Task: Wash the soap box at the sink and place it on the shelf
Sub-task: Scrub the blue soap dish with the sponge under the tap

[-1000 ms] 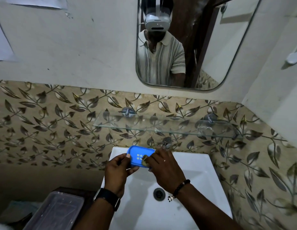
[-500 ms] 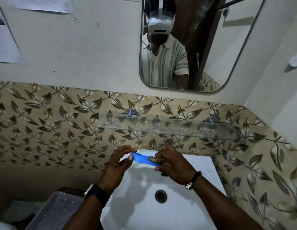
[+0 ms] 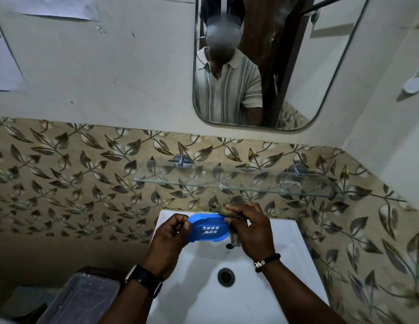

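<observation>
The blue soap box (image 3: 208, 228), an oval tray with drain slots, is held over the back of the white sink (image 3: 283, 277). My left hand (image 3: 170, 239) pinches its left end. My right hand (image 3: 248, 228) touches its right end and holds a small brownish scrubbing piece (image 3: 219, 208) between thumb and fingers. The tray's slotted face is turned toward me. The glass shelf (image 3: 227, 181) hangs on the leaf-patterned tiles just above the hands. A tap spout (image 3: 234, 239) shows partly under my right hand.
A mirror (image 3: 297, 66) is on the wall above the shelf. The sink drain (image 3: 226, 277) lies below the hands. A clear plastic box (image 3: 82, 300) stands on a dark stand left of the sink. A white holder (image 3: 414, 80) is on the right wall.
The soap box was edge-on half a second ago and is now tilted with its slotted face toward me. My right hand has lifted the scrubbing piece to the tray's upper right edge.
</observation>
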The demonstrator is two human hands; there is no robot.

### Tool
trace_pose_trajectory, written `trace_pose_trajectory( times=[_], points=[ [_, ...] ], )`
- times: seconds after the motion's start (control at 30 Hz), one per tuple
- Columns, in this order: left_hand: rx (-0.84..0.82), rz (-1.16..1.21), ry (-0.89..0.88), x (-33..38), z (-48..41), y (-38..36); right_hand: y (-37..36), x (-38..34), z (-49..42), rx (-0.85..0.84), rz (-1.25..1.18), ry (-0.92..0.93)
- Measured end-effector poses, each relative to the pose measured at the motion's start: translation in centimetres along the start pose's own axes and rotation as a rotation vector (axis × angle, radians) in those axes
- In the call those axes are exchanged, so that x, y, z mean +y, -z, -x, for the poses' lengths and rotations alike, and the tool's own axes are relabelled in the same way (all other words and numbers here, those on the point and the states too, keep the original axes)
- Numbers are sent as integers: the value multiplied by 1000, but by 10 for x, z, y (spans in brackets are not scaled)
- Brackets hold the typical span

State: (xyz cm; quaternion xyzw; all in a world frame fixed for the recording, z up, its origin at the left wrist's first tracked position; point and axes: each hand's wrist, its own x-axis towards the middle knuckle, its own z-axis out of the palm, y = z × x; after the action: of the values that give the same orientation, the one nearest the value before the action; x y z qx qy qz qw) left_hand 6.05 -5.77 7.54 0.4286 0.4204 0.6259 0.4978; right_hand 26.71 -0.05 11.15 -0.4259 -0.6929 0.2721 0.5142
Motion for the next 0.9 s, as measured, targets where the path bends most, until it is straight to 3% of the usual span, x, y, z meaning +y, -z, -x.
trace_pose_trajectory(
  times=[0.1, 0.2, 0.4, 0.57, 0.73, 0.9],
  points=[
    [40, 41, 13, -4, 1, -11, -9, -7, 5, 105, 239, 172],
    [81, 46, 5, -6, 3, -23, -22, -20, 11, 34, 387, 499],
    [139, 108, 26, -4, 6, -26, -18, -14, 8, -35, 486, 735],
    [223, 324, 52, 1, 3, -25, -4, 3, 2, 147, 374, 323],
    [247, 548, 62, -4, 6, -41, -31, 1, 14, 329, -169, -361],
    [283, 734, 78, -11, 10, -55, -49, -5, 18, 485, -405, -642]
  ],
)
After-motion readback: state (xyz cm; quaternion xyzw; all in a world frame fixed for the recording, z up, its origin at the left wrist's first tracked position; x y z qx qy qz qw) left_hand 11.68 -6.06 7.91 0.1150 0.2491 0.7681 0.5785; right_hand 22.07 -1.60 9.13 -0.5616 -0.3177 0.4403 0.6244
